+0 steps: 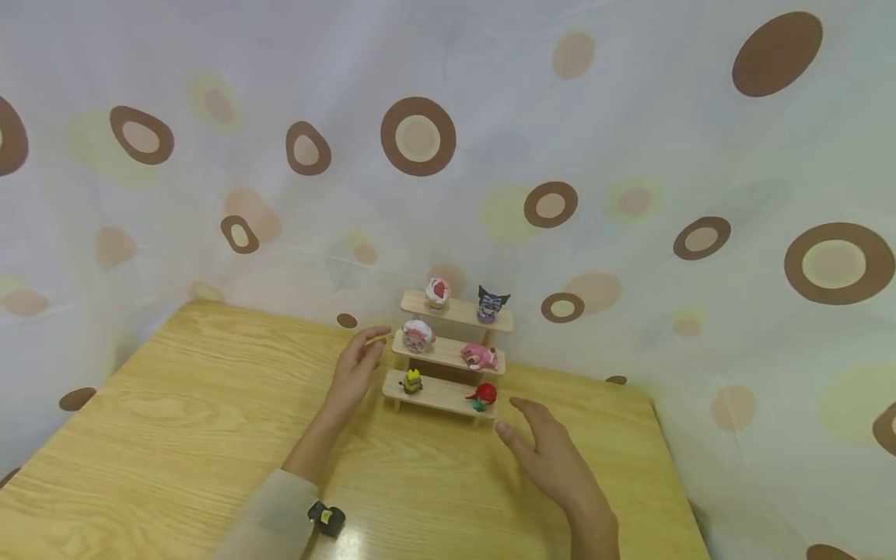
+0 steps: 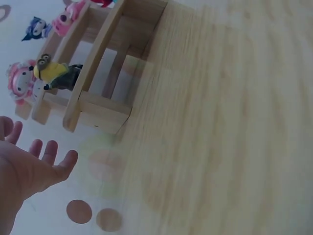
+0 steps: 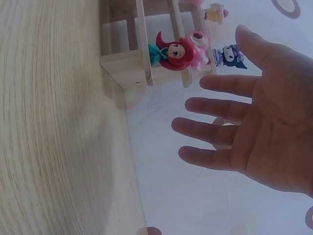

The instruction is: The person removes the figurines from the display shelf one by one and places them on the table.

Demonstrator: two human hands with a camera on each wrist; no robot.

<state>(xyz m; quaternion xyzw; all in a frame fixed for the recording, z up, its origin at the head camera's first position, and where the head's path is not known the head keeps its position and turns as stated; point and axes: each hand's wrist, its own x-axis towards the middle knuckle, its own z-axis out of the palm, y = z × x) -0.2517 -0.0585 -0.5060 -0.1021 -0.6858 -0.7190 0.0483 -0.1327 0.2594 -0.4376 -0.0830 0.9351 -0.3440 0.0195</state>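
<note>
A small three-tier wooden shelf (image 1: pixel 439 395) stands on the table, with two figurines on each tier. On top are a figurine with a strawberry on its white head (image 1: pixel 438 292) and a dark-eared purple one (image 1: pixel 491 305). The middle tier bears a white-and-pink figurine (image 1: pixel 418 335) and a pink bear (image 1: pixel 480 357). A yellow minion (image 2: pixel 55 73) and a red-haired mermaid figurine (image 3: pixel 171 51) occupy the lowest tier. My left hand (image 1: pixel 355 375) is held left of the shelf, apart from it, fingers relaxed. To the right, my right hand (image 1: pixel 553 459) is spread, touching nothing.
The wood-grain table (image 1: pixel 210 404) extends to both sides of the shelf. Behind it hangs a white sheet (image 1: pixel 336 70) with brown and cream spots. A black strap with a yellow mark (image 1: pixel 327 518) is at the left wrist.
</note>
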